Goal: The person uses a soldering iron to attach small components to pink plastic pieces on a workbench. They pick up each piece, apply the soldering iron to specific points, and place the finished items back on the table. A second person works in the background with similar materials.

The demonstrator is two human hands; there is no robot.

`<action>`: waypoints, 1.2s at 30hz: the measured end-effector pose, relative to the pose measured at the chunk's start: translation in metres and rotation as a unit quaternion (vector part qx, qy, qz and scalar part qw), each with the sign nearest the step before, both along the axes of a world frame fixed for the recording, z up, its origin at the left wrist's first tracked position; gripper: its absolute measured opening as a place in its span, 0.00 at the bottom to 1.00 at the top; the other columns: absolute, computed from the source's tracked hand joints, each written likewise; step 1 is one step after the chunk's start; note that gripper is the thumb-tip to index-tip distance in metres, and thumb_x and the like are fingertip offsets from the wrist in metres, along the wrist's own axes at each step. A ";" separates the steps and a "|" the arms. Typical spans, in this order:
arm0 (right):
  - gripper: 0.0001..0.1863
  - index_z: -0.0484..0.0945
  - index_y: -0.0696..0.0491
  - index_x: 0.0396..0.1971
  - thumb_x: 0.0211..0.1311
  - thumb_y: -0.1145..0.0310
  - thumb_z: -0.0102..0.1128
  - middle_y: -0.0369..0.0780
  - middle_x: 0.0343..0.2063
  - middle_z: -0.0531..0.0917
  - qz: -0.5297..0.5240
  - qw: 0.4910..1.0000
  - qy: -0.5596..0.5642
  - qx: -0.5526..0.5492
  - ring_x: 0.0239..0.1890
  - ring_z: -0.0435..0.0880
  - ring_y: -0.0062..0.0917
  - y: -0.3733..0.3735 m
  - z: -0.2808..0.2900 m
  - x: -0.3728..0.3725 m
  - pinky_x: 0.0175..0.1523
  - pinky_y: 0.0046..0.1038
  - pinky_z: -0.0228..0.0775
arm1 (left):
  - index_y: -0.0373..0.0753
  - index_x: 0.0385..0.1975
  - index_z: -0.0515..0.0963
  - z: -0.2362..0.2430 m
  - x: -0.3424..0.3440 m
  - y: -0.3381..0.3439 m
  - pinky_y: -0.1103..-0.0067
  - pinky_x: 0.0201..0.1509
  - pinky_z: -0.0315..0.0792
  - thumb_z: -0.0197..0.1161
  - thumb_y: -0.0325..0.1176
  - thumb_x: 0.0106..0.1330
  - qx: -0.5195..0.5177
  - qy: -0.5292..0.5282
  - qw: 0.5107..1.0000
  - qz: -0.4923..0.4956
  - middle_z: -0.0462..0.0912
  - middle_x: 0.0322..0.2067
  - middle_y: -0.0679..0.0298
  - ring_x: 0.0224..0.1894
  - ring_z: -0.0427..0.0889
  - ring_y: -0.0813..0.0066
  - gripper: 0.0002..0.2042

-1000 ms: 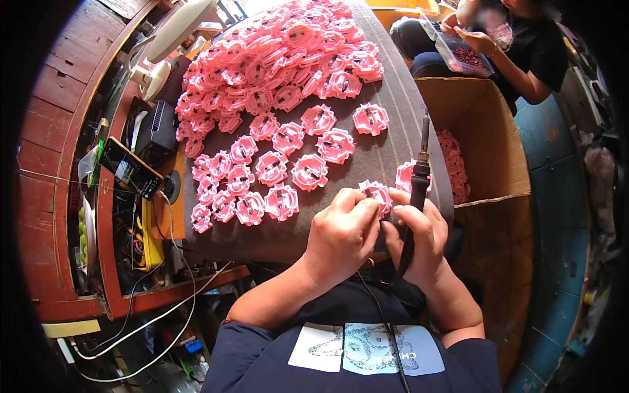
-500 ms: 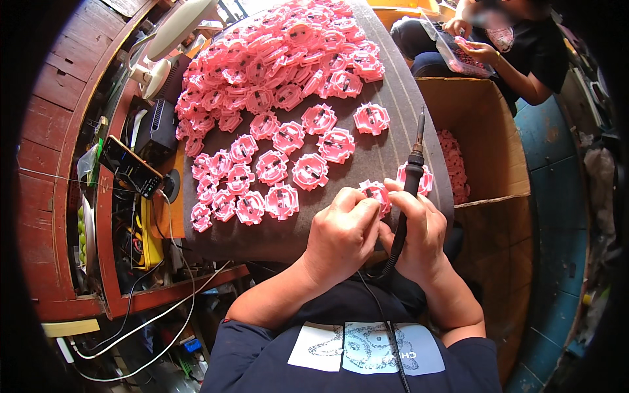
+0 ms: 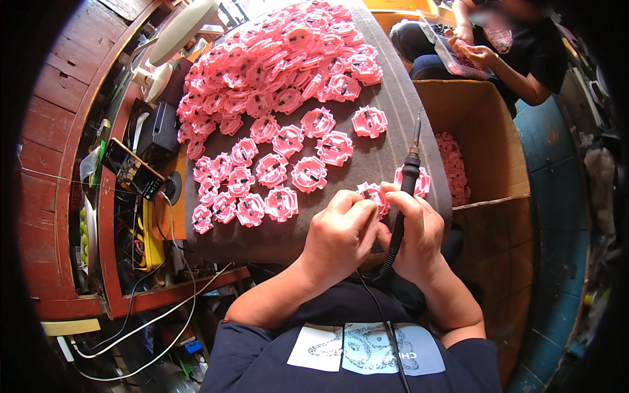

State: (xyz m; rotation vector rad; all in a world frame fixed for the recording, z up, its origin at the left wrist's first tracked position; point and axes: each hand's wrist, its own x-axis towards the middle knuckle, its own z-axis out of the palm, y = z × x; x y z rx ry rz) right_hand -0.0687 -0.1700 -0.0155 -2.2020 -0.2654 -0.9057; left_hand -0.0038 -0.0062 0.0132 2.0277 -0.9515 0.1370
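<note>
My right hand [image 3: 419,232] is closed with a black-handled soldering iron [image 3: 409,175] tucked in it, its thin metal tip pointing up and away. Beside it, my left hand [image 3: 341,230] has its thumb and fingers pinched together; whatever is between them is hidden. The fingertips of both hands nearly meet at the near edge of a pink plastic part [image 3: 371,194], partly covered by them. Another pink part [image 3: 419,183] lies behind the iron. Further left, several loose pink parts with small black pieces [image 3: 308,172] are spread out on the dark grey cloth [image 3: 262,247].
A large heap of pink parts [image 3: 282,59] covers the table's far side. An open cardboard box [image 3: 485,131] with pink parts stands right. Left are a phone [image 3: 133,169] on a stand, a lamp [image 3: 180,29] and cables. A co-worker [image 3: 531,59] handles small pieces over a clear tub [image 3: 458,62].
My hands and the soldering iron keep almost the same pose, with the view shifted slightly. The co-worker's hands have come closer together over the tub, and the phone's screen picture has changed.
</note>
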 end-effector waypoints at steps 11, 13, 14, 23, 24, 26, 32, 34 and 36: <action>0.36 0.73 0.55 0.61 0.49 0.78 0.77 0.47 0.44 0.88 -0.069 0.997 0.020 -0.019 0.36 0.86 0.44 -0.005 0.008 0.001 0.42 0.43 0.78 | 0.37 0.40 0.82 0.034 0.078 -0.041 0.62 0.46 0.79 0.68 0.29 0.65 0.234 -0.239 0.942 0.036 0.84 0.41 0.52 0.42 0.85 0.54 0.07; 0.32 0.73 0.54 0.62 0.55 0.78 0.72 0.48 0.41 0.86 -0.115 0.993 0.014 -0.036 0.38 0.86 0.48 -0.014 0.007 0.007 0.44 0.46 0.77 | 0.39 0.37 0.82 0.030 0.089 -0.057 0.61 0.50 0.78 0.68 0.32 0.62 0.278 -0.255 0.925 0.049 0.84 0.40 0.54 0.47 0.84 0.53 0.07; 0.31 0.73 0.54 0.62 0.57 0.78 0.70 0.48 0.41 0.86 -0.143 0.989 0.019 -0.045 0.38 0.85 0.49 -0.021 0.003 0.010 0.44 0.47 0.77 | 0.39 0.37 0.82 0.026 0.096 -0.062 0.61 0.49 0.79 0.67 0.32 0.62 0.281 -0.261 0.922 0.059 0.84 0.38 0.54 0.46 0.85 0.54 0.06; 0.28 0.72 0.60 0.60 0.59 0.78 0.69 0.55 0.52 0.86 -0.133 0.990 -0.039 0.006 0.40 0.85 0.49 -0.022 0.005 -0.010 0.49 0.42 0.79 | 0.39 0.36 0.79 0.016 0.069 -0.050 0.63 0.45 0.79 0.65 0.30 0.64 0.254 -0.251 0.934 0.008 0.82 0.32 0.54 0.38 0.85 0.53 0.05; 0.28 0.72 0.60 0.60 0.60 0.77 0.69 0.55 0.52 0.86 -0.117 0.992 -0.046 0.015 0.39 0.85 0.47 -0.019 0.001 -0.015 0.47 0.41 0.79 | 0.39 0.36 0.78 0.020 0.053 -0.040 0.63 0.46 0.79 0.66 0.29 0.64 0.233 -0.220 0.947 -0.002 0.81 0.33 0.54 0.38 0.84 0.53 0.05; 0.26 0.71 0.59 0.59 0.62 0.76 0.71 0.54 0.51 0.86 -0.082 0.994 -0.057 0.036 0.37 0.84 0.43 -0.013 -0.008 -0.022 0.41 0.37 0.79 | 0.38 0.38 0.78 0.018 0.030 -0.024 0.62 0.46 0.78 0.68 0.28 0.62 0.186 -0.165 0.968 -0.032 0.80 0.34 0.54 0.39 0.83 0.52 0.07; 0.29 0.69 0.56 0.58 0.59 0.80 0.73 0.52 0.44 0.86 0.013 0.996 -0.074 0.042 0.37 0.87 0.47 0.006 -0.009 -0.024 0.40 0.44 0.81 | 0.36 0.57 0.76 0.008 0.000 0.010 0.61 0.56 0.80 0.73 0.19 0.56 0.066 -0.036 0.994 -0.083 0.84 0.49 0.50 0.51 0.85 0.48 0.26; 0.30 0.69 0.55 0.59 0.58 0.81 0.73 0.51 0.43 0.85 0.010 0.996 -0.084 0.026 0.36 0.87 0.47 0.008 -0.009 -0.021 0.39 0.44 0.80 | 0.36 0.56 0.77 0.003 0.001 0.013 0.61 0.56 0.80 0.73 0.20 0.56 0.051 -0.031 0.995 -0.082 0.84 0.48 0.51 0.51 0.84 0.48 0.26; 0.30 0.69 0.55 0.59 0.58 0.82 0.73 0.50 0.42 0.85 0.001 0.996 -0.084 0.013 0.34 0.86 0.46 0.010 -0.011 -0.017 0.38 0.44 0.79 | 0.37 0.55 0.78 -0.005 0.003 0.012 0.60 0.55 0.80 0.74 0.19 0.55 0.021 -0.059 0.995 -0.082 0.84 0.47 0.52 0.49 0.84 0.47 0.25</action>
